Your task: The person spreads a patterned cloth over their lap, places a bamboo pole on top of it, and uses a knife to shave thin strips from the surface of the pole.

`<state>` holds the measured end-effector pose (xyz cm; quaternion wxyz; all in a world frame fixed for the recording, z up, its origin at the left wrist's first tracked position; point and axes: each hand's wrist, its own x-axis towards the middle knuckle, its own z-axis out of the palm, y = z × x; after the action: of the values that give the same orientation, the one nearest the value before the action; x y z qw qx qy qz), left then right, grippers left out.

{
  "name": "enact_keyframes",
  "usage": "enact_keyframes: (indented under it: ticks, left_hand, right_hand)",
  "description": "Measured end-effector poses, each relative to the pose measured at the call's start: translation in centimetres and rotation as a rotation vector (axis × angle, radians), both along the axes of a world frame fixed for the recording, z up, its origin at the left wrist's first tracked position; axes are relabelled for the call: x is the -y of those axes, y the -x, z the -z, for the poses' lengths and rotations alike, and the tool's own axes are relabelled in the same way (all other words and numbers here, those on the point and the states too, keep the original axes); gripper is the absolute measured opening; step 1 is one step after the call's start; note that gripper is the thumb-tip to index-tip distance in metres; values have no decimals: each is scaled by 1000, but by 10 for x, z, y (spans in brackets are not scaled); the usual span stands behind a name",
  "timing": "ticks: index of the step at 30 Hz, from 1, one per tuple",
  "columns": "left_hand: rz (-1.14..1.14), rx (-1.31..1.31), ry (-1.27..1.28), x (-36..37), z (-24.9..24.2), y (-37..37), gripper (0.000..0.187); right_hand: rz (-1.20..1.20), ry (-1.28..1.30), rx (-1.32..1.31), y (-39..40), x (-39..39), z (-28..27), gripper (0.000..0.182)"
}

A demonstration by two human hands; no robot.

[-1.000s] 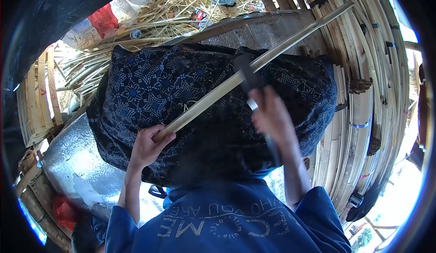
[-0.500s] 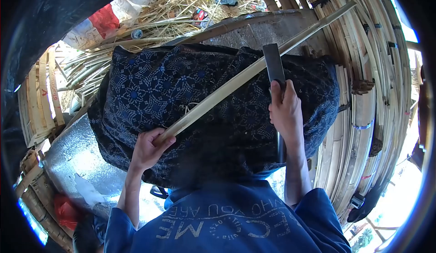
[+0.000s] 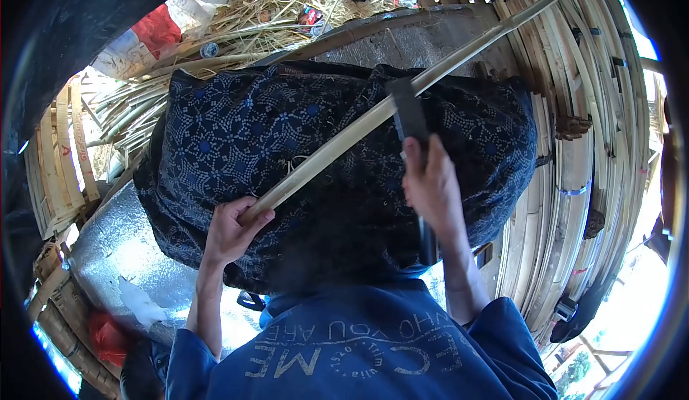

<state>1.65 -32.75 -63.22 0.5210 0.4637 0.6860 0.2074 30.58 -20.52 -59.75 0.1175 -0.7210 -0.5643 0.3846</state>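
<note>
Left hand (image 3: 233,233) is clamping the strip's (image 3: 344,143) eight-o'clock end, right hand (image 3: 435,188) gripping the knife (image 3: 410,111); too steep an angle could be causing a gouge.

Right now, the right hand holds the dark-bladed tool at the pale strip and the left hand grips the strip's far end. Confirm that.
Wrong on one point: the head view shows the left hand gripping the pale strip by its near end; the far end reaches beyond the patterned cloth. The right hand does hold the dark-bladed tool at the strip.
</note>
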Motion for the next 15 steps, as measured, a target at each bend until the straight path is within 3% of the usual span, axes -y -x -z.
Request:
enact_keyframes:
  ticks: [3, 5, 7, 8, 11, 15]
  left_hand:
    - [23, -54, -38, -1, -1, -2, 37]
    - [31, -49, -60, 3, 0, -1, 35]
    - [43, -43, -25, 5, 2, 5, 34]
    - [58, -34, 0, 2, 3, 7, 32]
    - [31, -6, 15, 0, -2, 5, 30]
    - [-5, 5, 1, 8, -1, 3, 29]
  right_hand:
    - [-115, -183, -16, 19, 38, 22, 35]
    - [-139, -131, 18, 15, 41, 26, 37]
    - [-103, 31, -235, 13, 27, 11, 37]
    - [29, 318, -351, 10, 13, -15, 35]
    - [58, 130, -322, -11, -25, -30, 33]
    - [74, -46, -62, -37, -84, -37, 38]
